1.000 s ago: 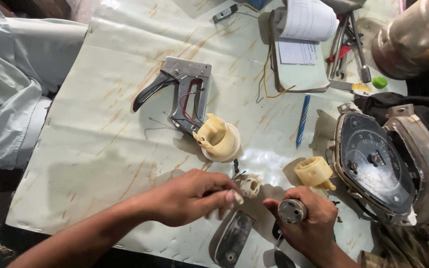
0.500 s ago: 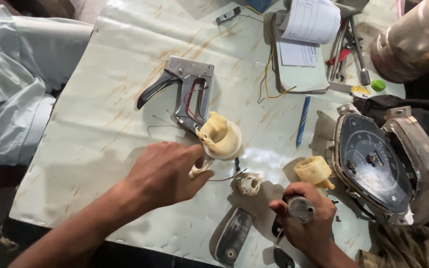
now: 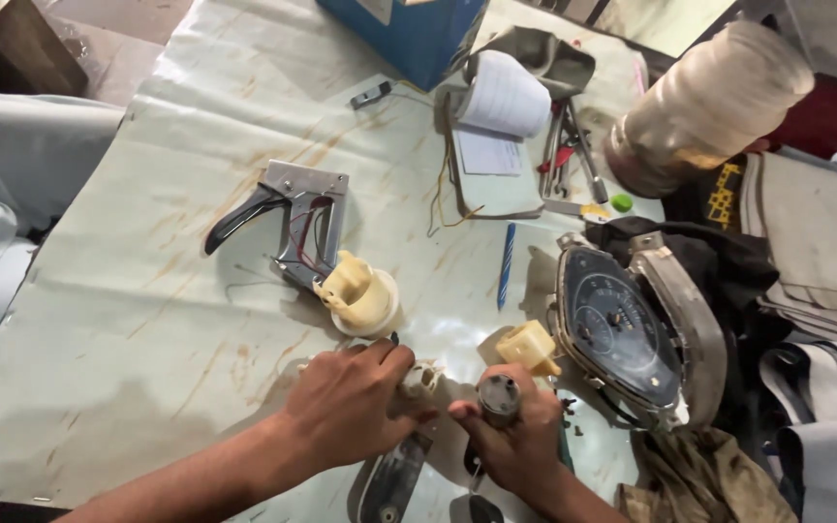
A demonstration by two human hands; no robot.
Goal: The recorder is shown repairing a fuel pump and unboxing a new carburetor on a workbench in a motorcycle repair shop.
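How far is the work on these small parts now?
Done: the cream housing and the speedometer cluster lie apart on the table. In hand: the right hand holds a small metal cylinder; the left hand grips a whitish connector. Left: these two are not yet joined.

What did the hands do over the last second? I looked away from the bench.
The left hand reached up toward the cream housing, then came back and now grips the small off-white part. The right hand kept holding the metal cylinder. The speedometer cluster stayed put.
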